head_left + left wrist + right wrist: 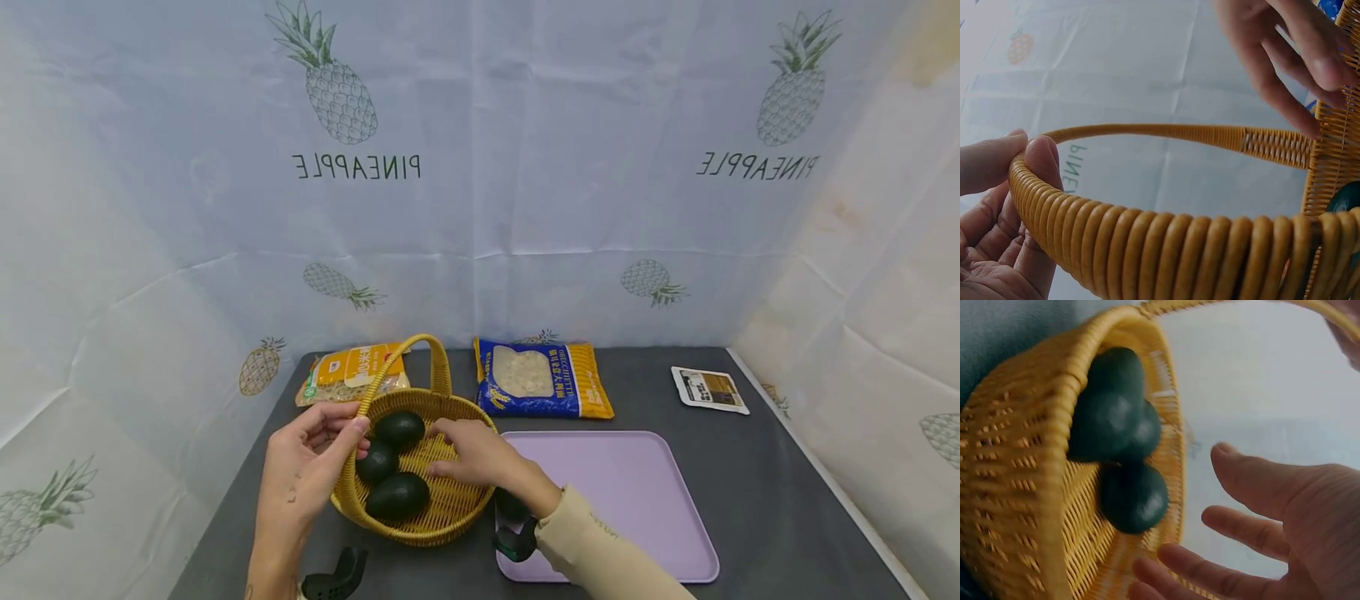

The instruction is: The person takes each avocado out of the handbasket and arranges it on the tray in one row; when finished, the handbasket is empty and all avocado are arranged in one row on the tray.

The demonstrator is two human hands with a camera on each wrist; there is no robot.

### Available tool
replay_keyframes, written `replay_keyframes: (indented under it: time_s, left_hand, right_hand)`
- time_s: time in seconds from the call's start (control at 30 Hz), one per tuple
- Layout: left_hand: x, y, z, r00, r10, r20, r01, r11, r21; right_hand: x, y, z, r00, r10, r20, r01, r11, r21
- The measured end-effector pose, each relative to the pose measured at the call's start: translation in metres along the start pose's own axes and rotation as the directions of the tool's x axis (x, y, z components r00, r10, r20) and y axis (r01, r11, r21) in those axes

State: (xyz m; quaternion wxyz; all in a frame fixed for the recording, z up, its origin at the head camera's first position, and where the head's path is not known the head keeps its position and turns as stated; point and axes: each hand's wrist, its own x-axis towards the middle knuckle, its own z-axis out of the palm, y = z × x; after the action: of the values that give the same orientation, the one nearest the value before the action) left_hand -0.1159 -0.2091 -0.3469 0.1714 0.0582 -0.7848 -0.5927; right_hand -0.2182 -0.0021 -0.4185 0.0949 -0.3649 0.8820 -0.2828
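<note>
A yellow wicker basket [450, 521] with a tall handle [1147, 244] holds dark green avocados [397, 497], grouped on its left side. My left hand [300, 467] pinches the handle between thumb and fingers on the left. Over the basket's right half hovers my right hand [476, 454], fingers spread and nothing in them. The right wrist view shows that hand [1310, 531] apart from the avocados [1134, 497]. A dark rounded thing [512, 504] lies by the lilac tray's [615, 500] left edge, partly hidden by my right wrist.
Behind the basket lies an orange food bag [352, 375]. A blue and yellow pasta bag [540, 379] lies behind the tray. At the back right is a small white and brown packet [710, 390]. Pineapple-printed cloth [525, 208] closes off the back and sides of the dark table [780, 500].
</note>
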Motion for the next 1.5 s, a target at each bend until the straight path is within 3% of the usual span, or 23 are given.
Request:
replay_keyframes:
  time_s: [0.2,0.47,0.77,1.1,1.5]
  left_hand:
    - [0.000,0.000,-0.001,1.000,0.006,0.009,-0.006,1.000,0.010]
    - [0.001,0.000,-0.001,1.000,0.016,0.011,-0.016,1.000,-0.005]
    - [0.002,-0.001,-0.003,1.000,0.022,0.019,-0.022,1.000,-0.003]
    - [0.001,0.000,-0.003,1.000,0.000,0.028,0.001,1.000,-0.020]
    - [0.002,-0.001,-0.002,1.000,0.002,0.020,-0.001,1.000,-0.026]
  right_hand:
    - [0.013,-0.014,0.016,0.991,0.042,0.127,-0.030,0.995,-0.093]
    - [0.022,-0.021,0.024,0.982,0.049,0.184,-0.021,0.988,-0.151]
    - [0.037,-0.021,0.022,0.966,-0.017,0.260,0.059,0.986,-0.153]
    - [0.053,-0.015,0.022,0.924,0.007,0.381,0.046,0.990,-0.130]
    - [0.063,-0.010,0.021,0.881,-0.089,0.464,0.124,0.991,-0.046]
